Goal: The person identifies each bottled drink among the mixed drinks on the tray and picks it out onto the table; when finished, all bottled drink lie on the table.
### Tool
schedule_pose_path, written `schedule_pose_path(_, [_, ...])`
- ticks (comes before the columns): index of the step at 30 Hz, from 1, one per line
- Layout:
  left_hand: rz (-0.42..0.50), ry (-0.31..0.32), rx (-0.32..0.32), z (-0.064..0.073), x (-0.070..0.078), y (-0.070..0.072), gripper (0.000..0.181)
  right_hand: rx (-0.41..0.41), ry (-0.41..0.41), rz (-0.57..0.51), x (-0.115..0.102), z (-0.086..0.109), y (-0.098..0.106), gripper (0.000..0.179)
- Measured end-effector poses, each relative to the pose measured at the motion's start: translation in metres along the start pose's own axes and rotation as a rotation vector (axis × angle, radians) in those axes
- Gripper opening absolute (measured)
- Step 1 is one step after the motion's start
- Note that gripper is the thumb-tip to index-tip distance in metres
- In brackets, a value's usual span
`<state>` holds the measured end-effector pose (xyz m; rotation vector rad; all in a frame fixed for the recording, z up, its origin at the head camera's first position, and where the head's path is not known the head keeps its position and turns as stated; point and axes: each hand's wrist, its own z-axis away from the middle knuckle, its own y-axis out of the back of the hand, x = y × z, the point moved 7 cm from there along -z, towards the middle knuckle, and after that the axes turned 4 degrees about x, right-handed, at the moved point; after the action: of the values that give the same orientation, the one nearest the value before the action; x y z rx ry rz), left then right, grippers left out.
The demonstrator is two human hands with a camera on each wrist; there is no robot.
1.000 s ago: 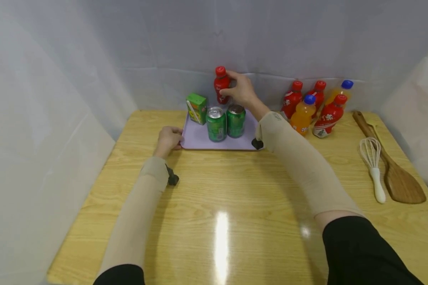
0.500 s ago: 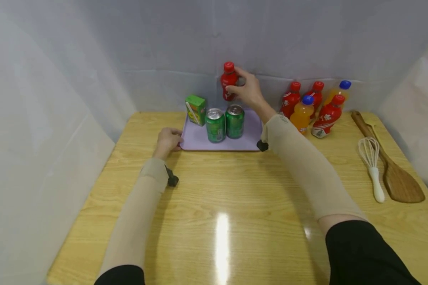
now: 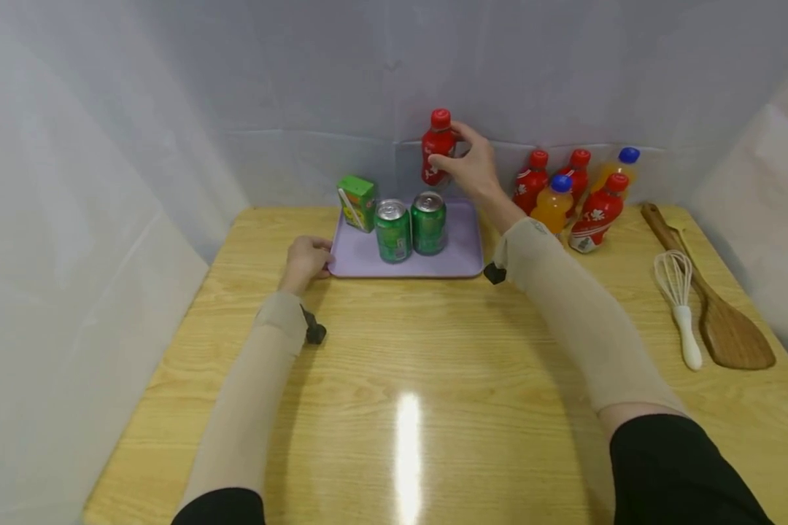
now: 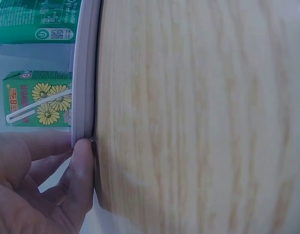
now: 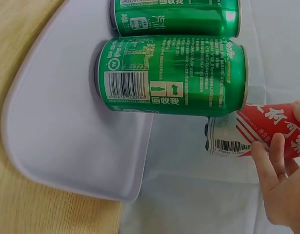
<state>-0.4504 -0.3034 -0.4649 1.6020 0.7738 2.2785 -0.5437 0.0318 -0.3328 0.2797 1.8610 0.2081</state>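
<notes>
My right hand (image 3: 474,164) holds a red bottle (image 3: 438,149) upright between thumb and fingers, raised behind two green cans. In the right wrist view the bottle (image 5: 274,129) shows partly beyond the nearer can (image 5: 174,75). At the front left corner of the lilac tray (image 3: 462,255), my left hand (image 3: 306,260) pinches the rim, thumb and fingers on either side in the left wrist view. Side by side on the tray stand the left can (image 3: 392,232) and the right can (image 3: 429,224). A green drink carton (image 3: 357,204) with a white straw stands at the tray's back left.
Right of the tray stand several bottles, among them a red bottle (image 3: 600,215) and an orange bottle (image 3: 553,205) with a blue cap. Farther right lie a white whisk (image 3: 679,306) and a wooden spatula (image 3: 735,332). A pale curtain (image 3: 315,80) hangs behind the table.
My right hand has moved right and slightly up with the red bottle, from behind the left can to behind the right one. My left hand stays at the tray corner.
</notes>
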Motion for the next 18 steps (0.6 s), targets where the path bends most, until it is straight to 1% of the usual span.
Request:
schedule_pose_path(2, [0.0,0.0,0.0,-0.001,0.0,0.0,0.044,0.014,-0.004,-0.03,0.0,0.002,0.005,0.066])
schedule_pose_path(6, [0.001,0.004,-0.001,-0.002,0.001,-0.001,0.044,0.027,-0.005,-0.046,-0.004,0.006,0.017,0.065])
schedule_pose_path(13, [0.001,0.013,-0.006,-0.001,0.006,-0.002,0.044,0.03,-0.02,-0.028,-0.008,0.013,0.038,0.065])
schedule_pose_path(18, [0.006,-0.003,-0.001,-0.001,0.007,-0.001,0.045,0.06,0.014,-0.016,-0.009,0.023,0.049,0.064])
